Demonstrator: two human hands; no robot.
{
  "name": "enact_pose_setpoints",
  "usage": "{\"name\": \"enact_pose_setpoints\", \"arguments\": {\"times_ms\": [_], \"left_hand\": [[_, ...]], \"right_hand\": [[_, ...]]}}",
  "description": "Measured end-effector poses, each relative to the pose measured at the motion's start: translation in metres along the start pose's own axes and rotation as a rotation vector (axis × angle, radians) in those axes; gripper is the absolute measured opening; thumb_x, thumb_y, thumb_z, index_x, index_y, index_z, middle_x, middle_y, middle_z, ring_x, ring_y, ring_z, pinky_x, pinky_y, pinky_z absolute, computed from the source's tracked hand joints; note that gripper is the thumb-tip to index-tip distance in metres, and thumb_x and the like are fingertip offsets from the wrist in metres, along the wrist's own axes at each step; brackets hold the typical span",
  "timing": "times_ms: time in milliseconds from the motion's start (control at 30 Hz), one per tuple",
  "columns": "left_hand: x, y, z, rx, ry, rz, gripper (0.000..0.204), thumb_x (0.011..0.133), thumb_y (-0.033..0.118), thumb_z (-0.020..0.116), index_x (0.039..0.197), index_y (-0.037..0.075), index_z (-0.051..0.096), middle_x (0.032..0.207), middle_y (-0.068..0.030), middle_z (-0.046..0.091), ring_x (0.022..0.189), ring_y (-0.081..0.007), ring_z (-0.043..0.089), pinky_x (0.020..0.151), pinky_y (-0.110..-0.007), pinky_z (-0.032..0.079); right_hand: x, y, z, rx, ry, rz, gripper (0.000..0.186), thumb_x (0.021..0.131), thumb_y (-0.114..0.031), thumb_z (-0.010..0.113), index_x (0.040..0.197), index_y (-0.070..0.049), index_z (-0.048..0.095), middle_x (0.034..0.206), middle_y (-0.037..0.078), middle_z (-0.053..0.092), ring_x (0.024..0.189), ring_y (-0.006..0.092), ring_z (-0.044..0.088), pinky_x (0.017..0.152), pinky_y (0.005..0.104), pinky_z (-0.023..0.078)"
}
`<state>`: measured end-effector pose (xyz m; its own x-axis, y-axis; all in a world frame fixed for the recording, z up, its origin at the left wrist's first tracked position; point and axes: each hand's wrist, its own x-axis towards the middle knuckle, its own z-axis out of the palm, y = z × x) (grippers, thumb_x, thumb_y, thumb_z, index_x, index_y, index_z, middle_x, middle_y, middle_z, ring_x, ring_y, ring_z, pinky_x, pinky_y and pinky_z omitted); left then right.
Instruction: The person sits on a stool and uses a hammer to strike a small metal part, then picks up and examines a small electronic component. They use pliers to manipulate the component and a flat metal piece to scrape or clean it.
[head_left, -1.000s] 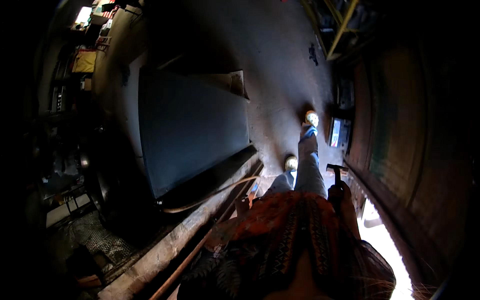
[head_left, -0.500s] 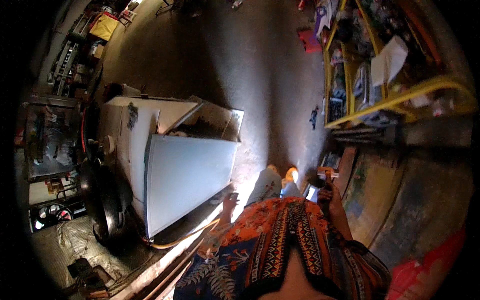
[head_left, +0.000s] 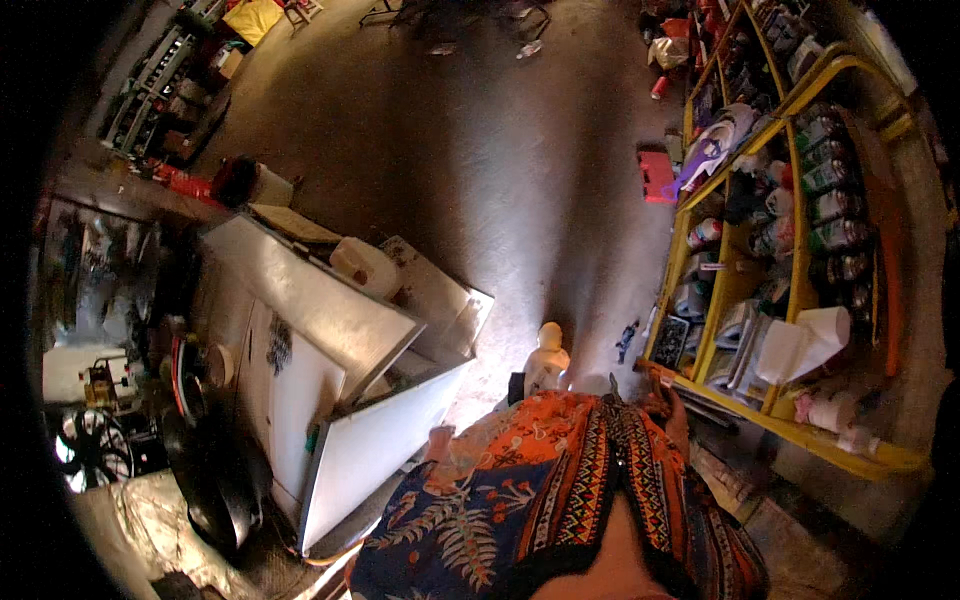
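Observation:
My left hand (head_left: pixel 440 442) hangs low beside my patterned shirt (head_left: pixel 560 450), nearest the pale panel (head_left: pixel 385 450) of a cabinet-like metal unit on the left. It is small and blurred, and its fingers do not show clearly. On the other side, my right hand (head_left: pixel 668 402) is dim and partly covered by the shirt, close to the lower end of the yellow-framed shelf rack (head_left: pixel 790 415). Whether it holds anything cannot be made out. One foot (head_left: pixel 550 335) steps forward on the floor.
Bottles and packages fill the rack at right; a red case (head_left: pixel 656 177) lies beside it. A white jug (head_left: pixel 366 266) stands behind the panels. A black tyre-like ring (head_left: pixel 225 490) and a fan (head_left: pixel 95 445) are at left. Concrete floor (head_left: pixel 500 150) stretches ahead.
My view has moved forward and turned, so more of the rack and the far floor shows. The panels sit closer to my left, and both hands are more hidden by the shirt.

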<state>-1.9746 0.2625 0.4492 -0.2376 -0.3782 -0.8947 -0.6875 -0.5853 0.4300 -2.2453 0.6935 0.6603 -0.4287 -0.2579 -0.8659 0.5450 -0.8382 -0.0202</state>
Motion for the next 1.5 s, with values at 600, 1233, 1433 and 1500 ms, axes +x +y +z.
{"name": "enact_pose_setpoints", "arguments": {"times_ms": [600, 1233, 1433, 1500], "left_hand": [[0.134, 0.393, 0.358, 0.27, -0.038, 0.127, 0.027, 0.086, 0.019, 0.056, 0.106, 0.002, 0.053, 0.089, -0.011, 0.061, 0.07, -0.0188, 0.059, 0.063, -0.032, 0.049], [0.211, 0.701, 0.544, 0.422, 0.06, -0.079, 0.028, 0.075, 0.02, 0.057, 0.092, -0.002, 0.06, 0.083, -0.0108, 0.063, 0.072, -0.0212, 0.06, 0.059, -0.035, 0.046], [0.344, 0.941, 0.606, 0.606, 0.235, 0.111, 0.03, 0.07, 0.022, 0.059, 0.088, -0.002, 0.06, 0.079, -0.0104, 0.062, 0.07, -0.0192, 0.057, 0.057, -0.034, 0.044], [0.403, 1.027, 0.671, 0.526, 0.174, 0.233, 0.027, 0.072, 0.021, 0.059, 0.088, -0.001, 0.061, 0.075, -0.0073, 0.061, 0.065, -0.0164, 0.054, 0.057, -0.033, 0.043]], "right_hand": [[0.234, -0.234, 0.325, 0.405, -0.054, 0.428, 0.036, 0.087, -0.02, 0.049, 0.058, -0.01, 0.031, 0.049, -0.001, 0.032, 0.043, 0.008, 0.032, 0.044, 0.0213, 0.031], [0.446, -0.423, 0.781, 0.42, -0.163, 0.474, 0.035, 0.087, -0.02, 0.051, 0.057, -0.011, 0.034, 0.049, -0.004, 0.035, 0.041, 0.0071, 0.033, 0.043, 0.0205, 0.033], [0.507, -0.448, 0.895, 0.406, -0.091, 0.24, 0.033, 0.088, -0.02, 0.051, 0.06, -0.011, 0.036, 0.051, -0.003, 0.036, 0.042, 0.0064, 0.034, 0.043, 0.0198, 0.033], [0.528, -0.477, 0.926, 0.437, -0.063, 0.255, 0.032, 0.087, -0.019, 0.051, 0.06, -0.011, 0.036, 0.051, -0.004, 0.036, 0.042, 0.0059, 0.034, 0.042, 0.0197, 0.032]]}}
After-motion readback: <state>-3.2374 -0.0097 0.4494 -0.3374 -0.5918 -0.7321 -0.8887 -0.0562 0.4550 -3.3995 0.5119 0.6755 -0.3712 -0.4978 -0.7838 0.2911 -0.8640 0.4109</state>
